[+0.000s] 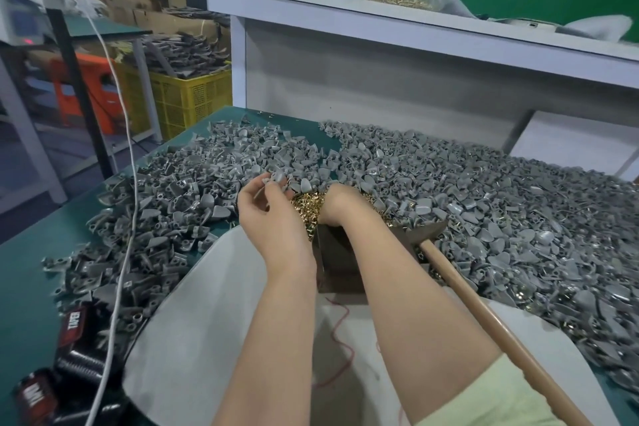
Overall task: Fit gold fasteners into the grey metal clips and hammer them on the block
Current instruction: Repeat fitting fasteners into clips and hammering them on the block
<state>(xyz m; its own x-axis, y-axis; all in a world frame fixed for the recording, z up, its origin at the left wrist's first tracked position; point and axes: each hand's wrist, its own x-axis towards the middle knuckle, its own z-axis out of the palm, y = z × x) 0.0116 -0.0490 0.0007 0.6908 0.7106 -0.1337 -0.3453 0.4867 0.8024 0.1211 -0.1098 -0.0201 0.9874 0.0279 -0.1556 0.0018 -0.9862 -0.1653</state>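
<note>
Two-handed, working above the gold fasteners (pixel 306 206) piled just beyond the block (pixel 333 259). Pinching one grey clip (pixel 278 178) in the fingertips of the left hand (pixel 266 211), raised over the pile. Digging into the fasteners with the right hand (pixel 340 204), fingers hidden, grip impossible to tell. Leaving the hammer (pixel 484 318) lying beside the block among loose clips (pixel 484 183).

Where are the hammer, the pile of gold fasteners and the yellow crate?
hammer (pixel 484 313): head view, wooden handle.
pile of gold fasteners (pixel 306 206): head view, middle of the heap.
yellow crate (pixel 193 97): head view, front wall.
</note>
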